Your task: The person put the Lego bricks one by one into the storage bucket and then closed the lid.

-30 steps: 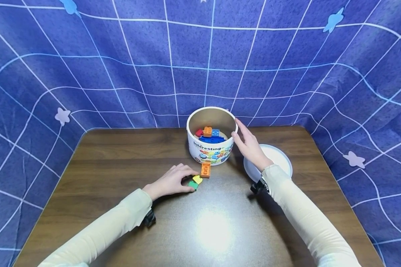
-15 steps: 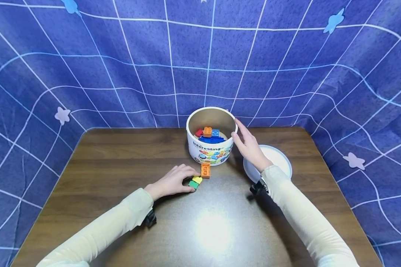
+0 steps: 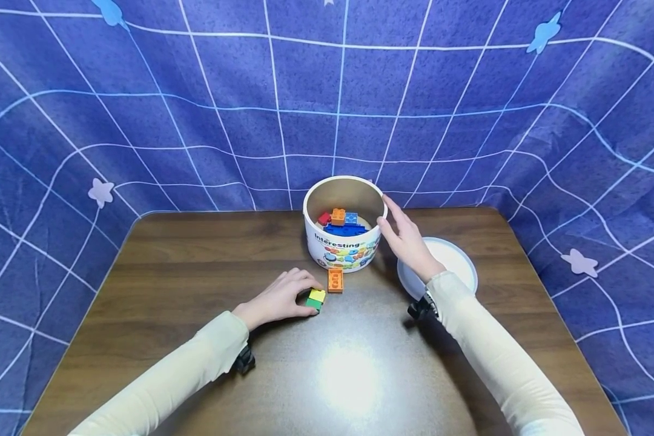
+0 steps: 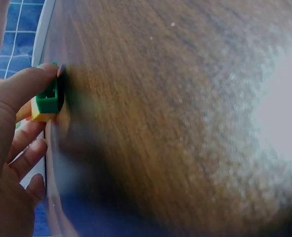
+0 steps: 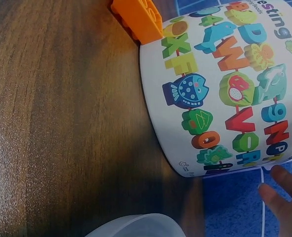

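My left hand (image 3: 280, 298) pinches a green toy brick (image 3: 313, 304) and a yellow toy brick (image 3: 317, 295) between thumb and fingers, low over the table. The two bricks lie flush against each other; in the left wrist view the thumb is on the green brick (image 4: 48, 102), with the yellow-orange one behind it. Just beyond them an orange brick (image 3: 335, 281) lies hollow side up in front of a white bucket (image 3: 340, 248). My right hand (image 3: 410, 243) rests against the bucket's right rim, its fingers fairly straight. Inside are red, orange and blue pieces (image 3: 345, 230).
A round white plate or lid with a pale blue edge (image 3: 465, 260) lies right of the bucket, partly under my right forearm. The brown wooden table (image 3: 196, 260) ends at a blue curtain (image 3: 223, 133) with white grid lines behind and at both sides.
The yellow brick has turned from a skewed position into line with the green one. Both have shifted slightly left, away from the orange brick. My right hand stays at the bucket rim.
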A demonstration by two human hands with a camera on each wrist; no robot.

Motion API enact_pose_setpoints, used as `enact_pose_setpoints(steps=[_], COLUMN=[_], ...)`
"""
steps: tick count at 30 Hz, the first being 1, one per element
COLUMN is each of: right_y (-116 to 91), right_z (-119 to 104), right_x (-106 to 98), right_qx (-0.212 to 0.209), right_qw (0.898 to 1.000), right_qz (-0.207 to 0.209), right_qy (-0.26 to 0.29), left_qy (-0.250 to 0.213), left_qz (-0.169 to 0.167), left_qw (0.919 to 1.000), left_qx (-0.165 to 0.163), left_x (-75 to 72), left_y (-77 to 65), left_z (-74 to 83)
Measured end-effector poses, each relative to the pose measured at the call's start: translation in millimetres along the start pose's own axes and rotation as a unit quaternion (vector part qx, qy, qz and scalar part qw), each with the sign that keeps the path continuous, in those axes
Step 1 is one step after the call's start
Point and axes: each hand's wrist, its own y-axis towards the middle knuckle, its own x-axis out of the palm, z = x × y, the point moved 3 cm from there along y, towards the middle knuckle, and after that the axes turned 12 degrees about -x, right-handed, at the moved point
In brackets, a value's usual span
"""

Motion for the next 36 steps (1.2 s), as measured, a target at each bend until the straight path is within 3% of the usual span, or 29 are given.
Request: enact_pose_setpoints(steps=[17,26,36], right_y=[-0.5,0.6,0.3], right_z=[0.7,-0.3,0.3], right_x=[-0.8,-2.0,-2.0], right_qx=[0.004,0.002,0.002], right_qw=[1.0,1.0,1.0], right_qz=[-0.005,-0.006,-0.006], right_qy=[0.008,-0.002,-0.007], left_qy=[0.038,0.055,0.053], left_qz=[0.004,0.023,0.01], left_qw=[0.9991,0.9976,0.9982], left_qx=[0.017,0.034,0.027], left_x=[-2.1,1.0,0.2], left_y=[0.0,2.0,0.5], left_z=[2.2,-0.9,0.1])
